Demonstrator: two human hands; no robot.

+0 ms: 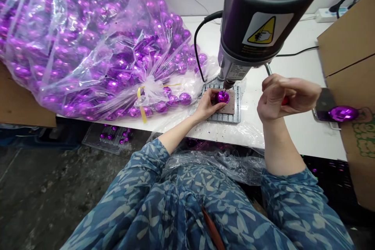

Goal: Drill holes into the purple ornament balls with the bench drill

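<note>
My left hand [207,105] pinches a shiny purple faceted ball [223,97] on a brown block [231,108], which lies on the slotted metal base [238,113] of a bench drill press [258,27]. The drill bit comes down to the top of the ball; whether it has entered I cannot tell. On the right, my right hand [285,95] is closed around the drill press's feed lever [268,68], with a bit of its red knob showing between the fingers. Small dark shavings lie scattered around the base.
A big clear plastic bag [96,47] of purple balls fills the left of the white table [310,136]. At the right stand cardboard boxes [348,43], a phone [324,105] and another purple ball [343,113]. A power strip [326,15] sits behind. Plastic film hangs over the front edge.
</note>
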